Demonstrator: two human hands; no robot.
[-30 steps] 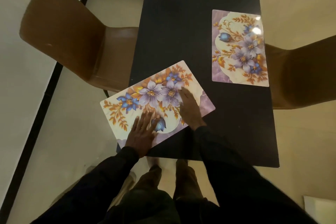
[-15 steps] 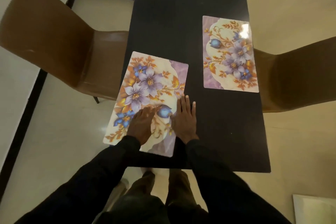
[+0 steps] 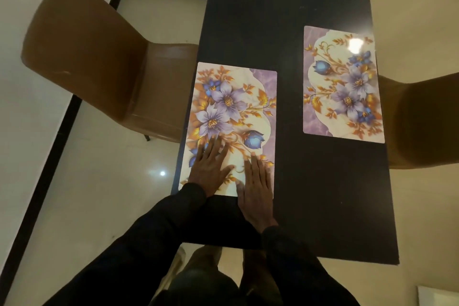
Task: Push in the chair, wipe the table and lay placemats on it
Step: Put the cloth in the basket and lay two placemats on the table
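A floral placemat (image 3: 231, 112) lies lengthwise along the left edge of the black table (image 3: 293, 7). My left hand (image 3: 210, 166) rests flat on its near left part, fingers spread. My right hand (image 3: 257, 189) presses flat on its near right corner, the palm partly on the table. A second floral placemat (image 3: 342, 84) lies on the right side of the table, untouched. A brown chair (image 3: 84, 57) stands at the left with its seat partly under the table. Another brown chair (image 3: 422, 119) stands at the right.
A dark baseboard strip (image 3: 49, 164) runs along the pale floor at the left. My legs and feet (image 3: 211, 261) stand at the table's near end. A white object (image 3: 439, 295) shows at the bottom right corner.
The near placemat has turned from a diagonal position, overhanging the left edge, to lie straight along that edge. Both hands stayed flat on it and moved with it.
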